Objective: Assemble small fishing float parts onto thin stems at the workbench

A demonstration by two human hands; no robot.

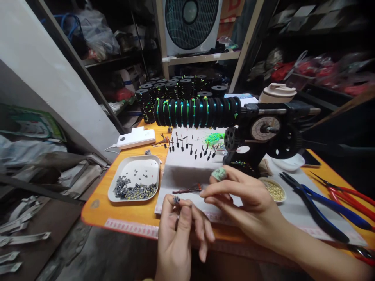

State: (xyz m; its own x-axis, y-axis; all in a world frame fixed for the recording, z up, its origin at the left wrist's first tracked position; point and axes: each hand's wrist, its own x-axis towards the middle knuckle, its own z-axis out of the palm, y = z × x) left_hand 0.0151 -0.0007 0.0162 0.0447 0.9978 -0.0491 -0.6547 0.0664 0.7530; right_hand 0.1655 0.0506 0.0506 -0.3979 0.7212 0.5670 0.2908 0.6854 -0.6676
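Observation:
My left hand (181, 230) is closed, with thumb and index finger pinching a small dark grey piece (176, 199). To its right, my right hand (244, 199) has its thumb and index fingertips close together; anything between them is too small to make out. Something pale green (218, 174), perhaps a wrapping, covers one of its fingertips. Behind the hands, a few dark reddish strands (187, 190) lie on the white paper (175, 175). Farther back stand several small black pieces (191, 150) with thin stems. A white tray (111, 191) of small grey and yellowish bits is at left.
A black winding device (265, 128) carries a row of black spools (196, 111) with green cord. Black spools are stacked behind (186, 84). At right lie blue-handled pliers (315, 207), red-handled pliers (345, 195) and a bowl of gold bits (274, 189). A white power adapter (136, 137) sits left.

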